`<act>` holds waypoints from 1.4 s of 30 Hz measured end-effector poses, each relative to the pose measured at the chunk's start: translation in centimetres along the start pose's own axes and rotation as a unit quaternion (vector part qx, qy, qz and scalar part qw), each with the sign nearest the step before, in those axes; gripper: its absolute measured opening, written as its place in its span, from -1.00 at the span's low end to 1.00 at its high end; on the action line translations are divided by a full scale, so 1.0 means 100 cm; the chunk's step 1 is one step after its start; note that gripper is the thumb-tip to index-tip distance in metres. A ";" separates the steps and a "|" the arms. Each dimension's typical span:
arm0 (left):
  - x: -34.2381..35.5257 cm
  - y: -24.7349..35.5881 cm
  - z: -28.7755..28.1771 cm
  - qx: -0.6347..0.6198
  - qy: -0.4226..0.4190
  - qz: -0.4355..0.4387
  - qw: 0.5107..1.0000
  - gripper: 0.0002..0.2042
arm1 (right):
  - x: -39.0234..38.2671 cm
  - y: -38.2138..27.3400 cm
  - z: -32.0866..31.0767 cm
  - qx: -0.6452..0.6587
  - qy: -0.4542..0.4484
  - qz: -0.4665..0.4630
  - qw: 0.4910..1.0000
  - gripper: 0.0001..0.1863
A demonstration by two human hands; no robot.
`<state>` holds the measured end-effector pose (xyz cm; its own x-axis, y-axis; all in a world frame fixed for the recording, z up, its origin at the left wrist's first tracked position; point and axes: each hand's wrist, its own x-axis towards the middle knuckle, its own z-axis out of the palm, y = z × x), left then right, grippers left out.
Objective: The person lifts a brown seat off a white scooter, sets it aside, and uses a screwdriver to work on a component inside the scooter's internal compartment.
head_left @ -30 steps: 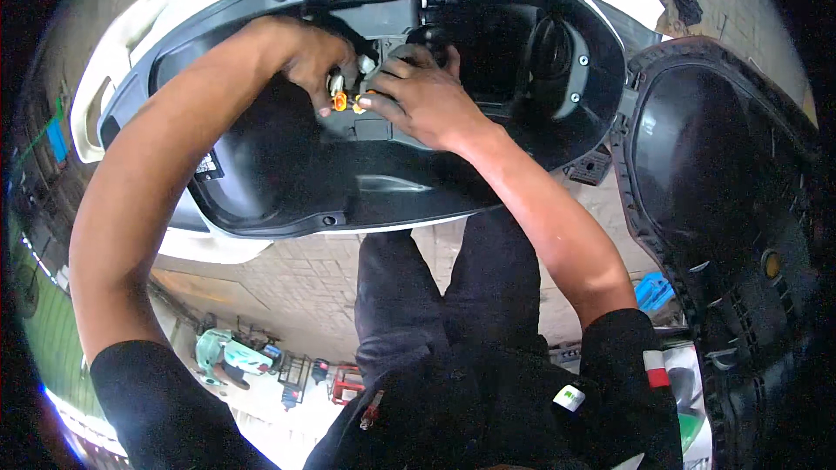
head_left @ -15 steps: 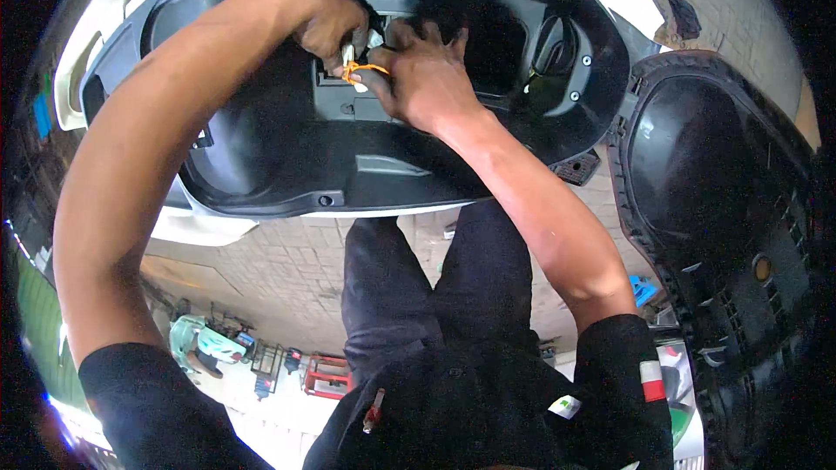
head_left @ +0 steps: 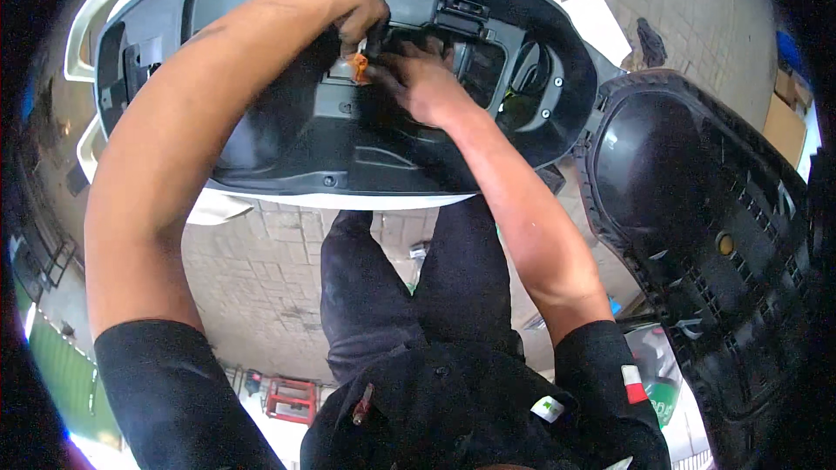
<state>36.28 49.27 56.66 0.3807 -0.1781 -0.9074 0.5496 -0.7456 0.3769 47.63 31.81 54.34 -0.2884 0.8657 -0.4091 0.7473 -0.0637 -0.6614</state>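
Note:
Both my hands reach into the black under-seat storage compartment of a white scooter. My left hand bends down from above with its fingers curled together. Just below its fingertips is a small orange piece beside a pale block, set in a rectangular recess. Whatever those fingers pinch is hidden by the hand and shadow. My right hand is to the right, palm down, its darkened fingers spread apart and its thumb side pointing at the orange piece.
The raised black seat hangs open on the right, its underside showing. A dark cloth-like thing lies on the paved floor behind. Cardboard boxes stand at far right. A red frame is on the floor at lower left.
The view has shifted. My right hand has drawn away from the orange piece, which it was touching with its thumb. My left hand remains above the recess.

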 end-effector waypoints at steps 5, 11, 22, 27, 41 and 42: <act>0.030 -0.009 0.013 -0.021 0.013 -0.015 1.000 -0.42 | -0.011 0.009 0.010 -0.009 0.027 -0.034 0.999 -0.34; 0.019 -0.011 0.017 -0.061 0.116 0.001 0.991 -0.45 | -0.006 -0.011 0.022 0.028 0.130 0.020 0.991 -0.24; -0.119 0.087 0.104 -0.100 0.729 -0.078 0.672 -0.62 | 0.031 -0.021 -0.010 0.003 -0.018 0.109 0.994 -0.46; -0.157 0.063 0.210 -0.133 0.798 -0.383 0.446 -0.53 | 0.042 -0.036 -0.007 -0.017 -0.045 0.133 0.990 -0.48; -0.153 0.058 0.209 -0.166 0.749 -0.443 0.464 -0.61 | 0.050 -0.016 0.045 -0.046 -0.075 0.090 0.992 -0.60; -0.155 0.058 0.209 -0.166 0.744 -0.443 0.471 -0.59 | 0.051 -0.019 0.048 -0.059 -0.066 0.101 0.991 -0.62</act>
<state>18.01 34.31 68.97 -0.1431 0.9408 0.3074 0.9754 0.0814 0.2049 41.91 33.93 50.46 -0.1959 0.7677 -0.6101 0.8605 -0.1637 -0.4823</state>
